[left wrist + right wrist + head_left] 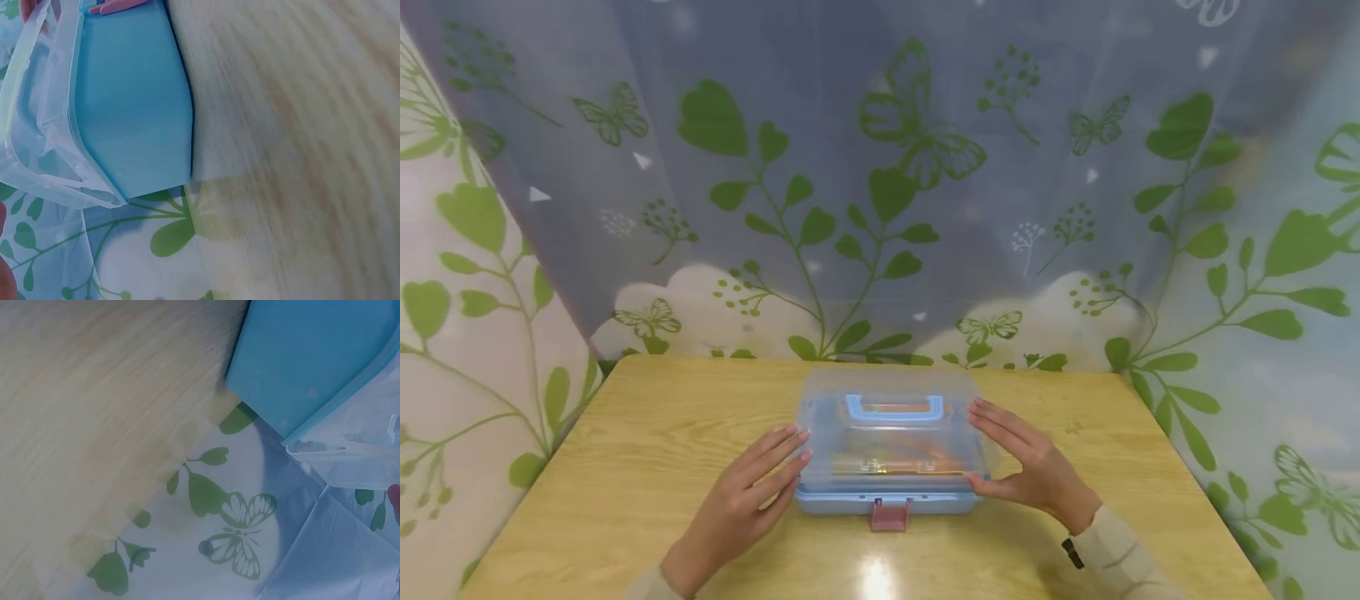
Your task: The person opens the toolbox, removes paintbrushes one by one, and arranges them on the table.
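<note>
A light blue plastic storage box sits on the table, its clear lid down over the base. Orange and yellow items show blurrily through the lid, too unclear to name. On top lies a blue carry handle. The pink latch at the front juts outward, unfastened. My left hand touches the lid's left side with extended fingertips. At the right side, my right hand rests its fingers on the lid's edge, thumb near the front corner. Both wrist views show the blue base up close.
The wooden table extends around the box on all sides. Behind it hangs a curtain printed with leaves and butterflies, and similar fabric borders the left and right edges.
</note>
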### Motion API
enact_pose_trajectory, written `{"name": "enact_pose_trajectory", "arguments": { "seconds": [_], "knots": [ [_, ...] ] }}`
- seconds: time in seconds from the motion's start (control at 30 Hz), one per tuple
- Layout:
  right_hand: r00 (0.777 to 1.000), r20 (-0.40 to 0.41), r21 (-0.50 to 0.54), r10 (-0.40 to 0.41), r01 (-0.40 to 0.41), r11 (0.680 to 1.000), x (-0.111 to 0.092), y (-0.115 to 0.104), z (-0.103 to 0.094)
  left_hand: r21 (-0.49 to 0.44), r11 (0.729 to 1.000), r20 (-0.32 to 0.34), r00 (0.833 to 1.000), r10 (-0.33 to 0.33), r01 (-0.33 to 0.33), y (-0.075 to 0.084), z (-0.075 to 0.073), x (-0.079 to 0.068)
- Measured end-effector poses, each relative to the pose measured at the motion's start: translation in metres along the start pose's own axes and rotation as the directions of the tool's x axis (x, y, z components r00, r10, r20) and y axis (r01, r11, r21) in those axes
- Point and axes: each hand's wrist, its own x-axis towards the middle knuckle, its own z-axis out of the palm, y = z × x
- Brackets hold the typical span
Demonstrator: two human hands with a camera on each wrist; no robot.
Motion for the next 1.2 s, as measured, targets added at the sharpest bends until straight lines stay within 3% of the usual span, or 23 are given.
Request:
{"name": "enact_pose_trajectory", "arguments": {
  "seconds": [0.33, 0.6, 0.73, 0.97, 1.2],
  "knots": [
    [0.996, -0.013, -0.067, -0.086, 0.085, 0.994, 0.009, 0.015, -0.002, 0.007, 0.998, 0.027, 0.997, 0.070, -0.070, 0.010, -0.009, -0.009],
    [0.999, 0.023, 0.024, -0.043, 0.042, 0.999, 0.017, 0.028, -0.011, 0.004, 0.997, 0.091, 0.993, 0.073, -0.073, 0.017, -0.010, -0.016],
    [1.000, 0.021, 0.037, -0.021, 0.020, 0.999, 0.019, 0.032, -0.014, 0.027, 0.997, 0.154, 0.985, 0.072, -0.077, 0.019, -0.010, -0.021],
    [1.000, 0.024, 0.043, 0.015, -0.016, 0.999, 0.021, 0.034, -0.012, 0.050, 0.996, 0.282, 0.958, 0.059, -0.076, 0.022, -0.018, -0.038],
    [0.999, 0.012, -0.008, -0.030, 0.030, 1.000, 0.026, 0.042, -0.012, 0.093, 0.996, 0.426, 0.904, -0.046, 0.007, 0.023, -0.025, -0.043]
  ]
}}
